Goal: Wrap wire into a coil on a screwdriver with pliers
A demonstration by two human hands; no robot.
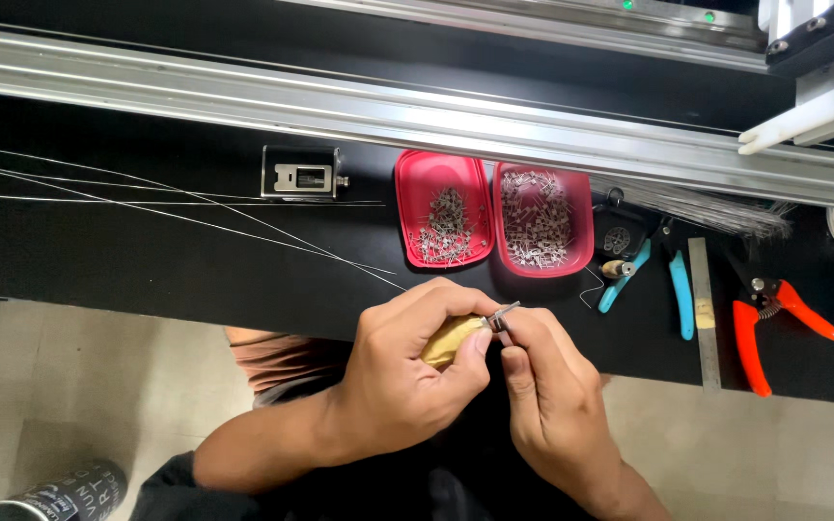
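My left hand [407, 367] is closed around a small tool with a yellow wooden handle [449, 340], held at the front edge of the black workbench [147, 256]. My right hand [542, 386] pinches a small metal piece [502, 316] against the tool's tip. Both hands meet just below two red trays, the left tray [442, 207] and the right tray [542, 217], each filled with several tiny metal parts.
Thin steel wires [176, 207] fan across the bench at the left. A small metal fixture [301, 174] stands behind them. Blue-handled pliers [663, 280], a steel ruler [703, 309] and orange-handled cutters [774, 318] lie to the right. An aluminium rail [340, 101] runs along the back.
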